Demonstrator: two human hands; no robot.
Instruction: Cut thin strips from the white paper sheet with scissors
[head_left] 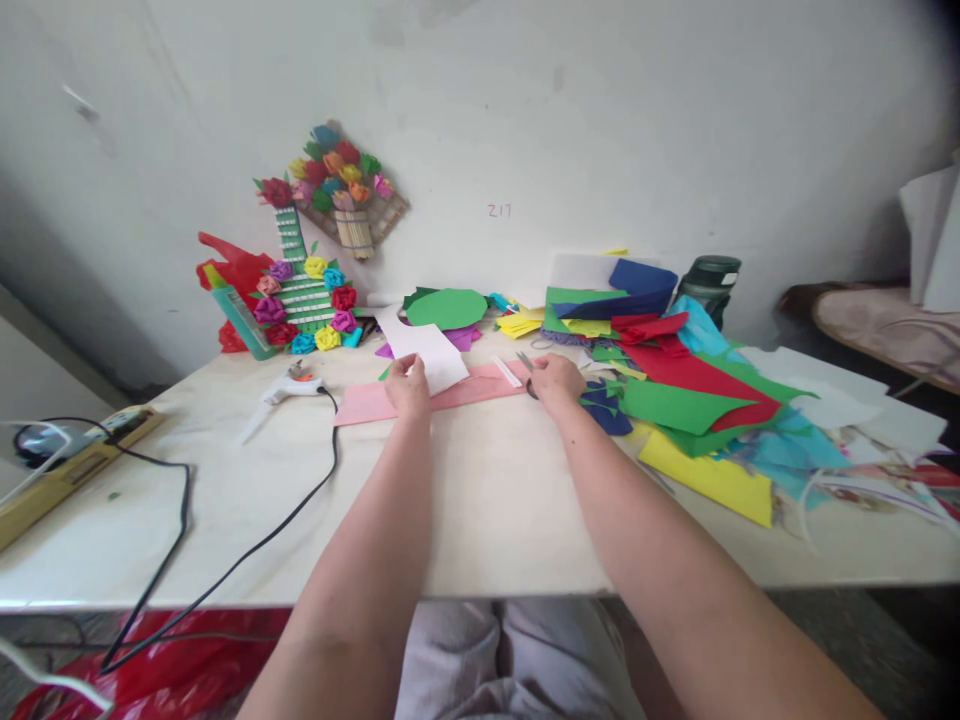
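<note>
A white plastic glue gun (286, 390) with a black cord lies on the smooth, off-white tabletop (517, 480). Beside it, the left hand (409, 385) has its grip closed, thumb against fingers, on a flat sheet of white paper (431, 352) (its corners crisp) above a long pink paper strip (367, 403). At that strip's right end, the right hand (557, 381) grips metal scissors with dark handles (527, 364), fingers curled around them, blades pointing up-left.

Lower corners cut off both forearms (360, 580). Scissors' (529, 368) handles, at center right, are partly hidden.
</note>
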